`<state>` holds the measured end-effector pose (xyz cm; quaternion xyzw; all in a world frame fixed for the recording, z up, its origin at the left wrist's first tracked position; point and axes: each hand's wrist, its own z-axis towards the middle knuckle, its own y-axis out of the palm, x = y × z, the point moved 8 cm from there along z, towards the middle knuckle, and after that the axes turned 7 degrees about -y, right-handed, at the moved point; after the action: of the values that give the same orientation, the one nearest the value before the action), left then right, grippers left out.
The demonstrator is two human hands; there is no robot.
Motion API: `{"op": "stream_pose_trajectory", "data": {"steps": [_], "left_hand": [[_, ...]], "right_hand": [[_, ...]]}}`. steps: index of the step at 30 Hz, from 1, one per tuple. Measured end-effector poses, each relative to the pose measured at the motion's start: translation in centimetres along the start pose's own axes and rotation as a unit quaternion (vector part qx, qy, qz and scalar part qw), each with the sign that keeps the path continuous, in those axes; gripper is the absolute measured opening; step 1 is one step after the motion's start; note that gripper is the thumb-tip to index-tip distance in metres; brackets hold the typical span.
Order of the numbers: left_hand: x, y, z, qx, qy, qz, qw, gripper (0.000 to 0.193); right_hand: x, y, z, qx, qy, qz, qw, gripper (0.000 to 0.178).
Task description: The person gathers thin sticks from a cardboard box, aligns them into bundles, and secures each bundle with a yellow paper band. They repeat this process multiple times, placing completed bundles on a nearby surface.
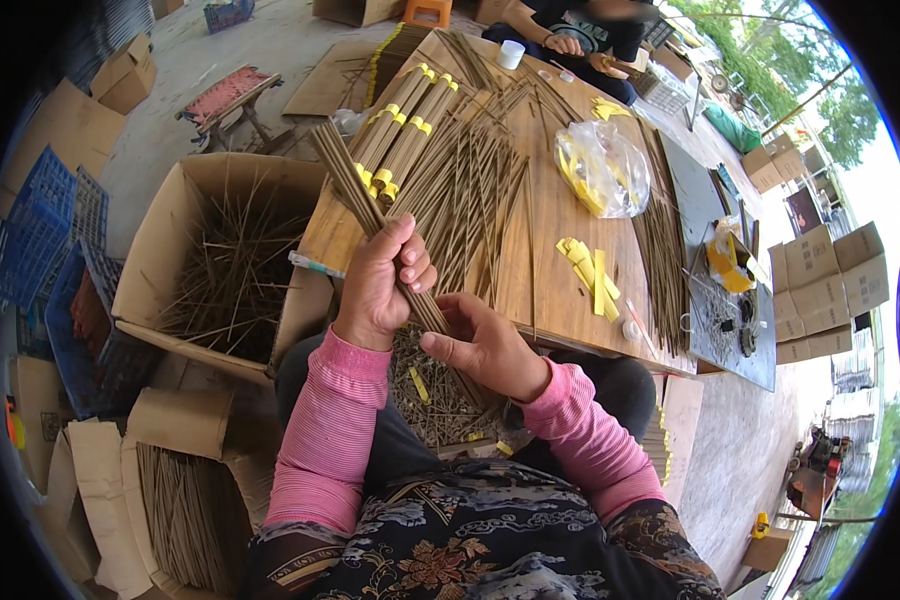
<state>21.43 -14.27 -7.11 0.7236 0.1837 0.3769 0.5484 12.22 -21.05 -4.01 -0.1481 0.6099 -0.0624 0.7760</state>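
Note:
A slanting bundle of thin brown sticks (342,172), which look like incense sticks, is held over my lap at the near edge of the wooden table (550,290). My left hand (385,285) is closed round its middle. Lower down, my right hand (490,345) curls about the bundle with the thumb in front; some of its fingers are hidden behind the sticks. Loose sticks (480,205) lie spread on the table just beyond my hands. At the table's left side rest several finished bundles (407,135) with yellow paper bands.
Yellow paper strips (598,280) and a clear plastic bag (602,170) lie on the table's right. On my left stand a carton of tangled sticks (150,250) and another carton (180,410) of sticks. Across the table sits another person (565,42). Stacked cartons (830,280) stand far right.

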Motion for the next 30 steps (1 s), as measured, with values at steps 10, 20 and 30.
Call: {"op": "stream_pose_trajectory", "data": {"steps": [10, 20, 30], "left_hand": [[2.0, -0.9, -0.4, 0.067, 0.074, 0.066, 0.993, 0.013], [3.8, -0.8, -0.3, 0.008, 0.107, 0.021, 0.994, 0.024], [5.0, -2.3, -1.3, 0.179, 0.172, 0.076, 0.966, 0.028]], "right_hand": [[1.7, 2.4, -2.0, -0.133, 0.271, 0.055, 0.952, 0.019], [2.8, 2.3, -2.9, -0.119, 0.236, 0.032, 0.964, 0.026], [1.8, 0.9, -2.0, -0.028, 0.032, -0.333, 0.942, 0.025]]}}
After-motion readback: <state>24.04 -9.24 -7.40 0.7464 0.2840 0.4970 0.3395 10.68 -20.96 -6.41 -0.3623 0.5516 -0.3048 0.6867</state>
